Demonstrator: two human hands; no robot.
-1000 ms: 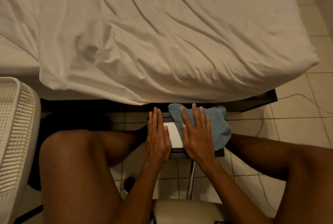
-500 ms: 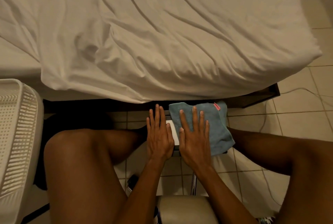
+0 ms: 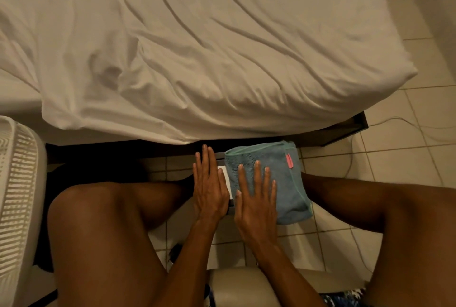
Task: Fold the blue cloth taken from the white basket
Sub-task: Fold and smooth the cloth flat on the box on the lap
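While flat, right grip [image 3: 256, 199] presses cloth [image 3: 290, 189].

My left hand [image 3: 209, 188] lies flat on the small table [image 3: 227, 184], fingers straight and together, just beside the blue cloth [image 3: 288, 190] but not on it. My right hand [image 3: 256, 200] presses flat on the cloth's left half, fingers spread. The cloth is folded to a rough rectangle with its pink tag [image 3: 289, 160] up near the far right corner, and its right edge lies just beside my right thigh [image 3: 370, 203]. White basket [image 3: 17, 183] at far left, by my left knee [image 3: 81, 203]. Rumpled white bed sheet [image 3: 197, 47] fills the top. Tiled floor [image 3: 394, 171] at right, with a thin cable [image 3: 394, 119] on it.
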